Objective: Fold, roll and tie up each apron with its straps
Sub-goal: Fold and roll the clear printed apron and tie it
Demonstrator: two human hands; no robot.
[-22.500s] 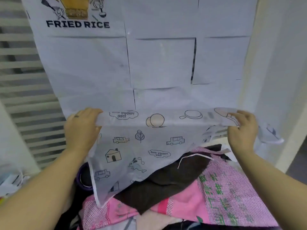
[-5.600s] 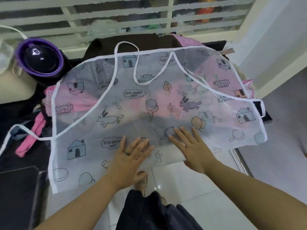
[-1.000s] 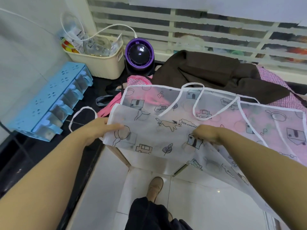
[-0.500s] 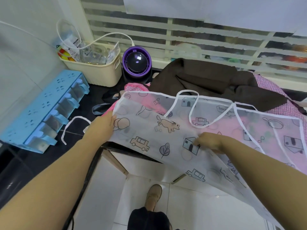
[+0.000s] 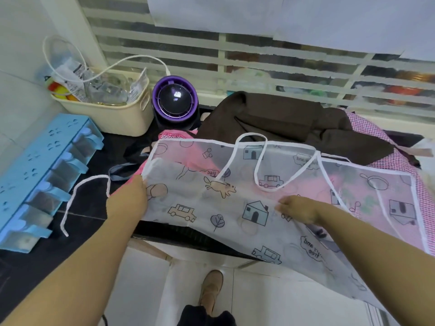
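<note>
Head: two hands (image 5: 128, 200) (image 5: 297, 209), one sheer apron (image 5: 235, 217)

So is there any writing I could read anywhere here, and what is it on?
"free": upside down, in the left bubble on the see-through apron, partly hidden by a fold.
"and free": mirrored, in the lower right bubble; the word before it is blurred.
"and": mirrored, in the upper right bubble; the rest is unclear.
Packets in the cream basket: print too small to read.
</note>
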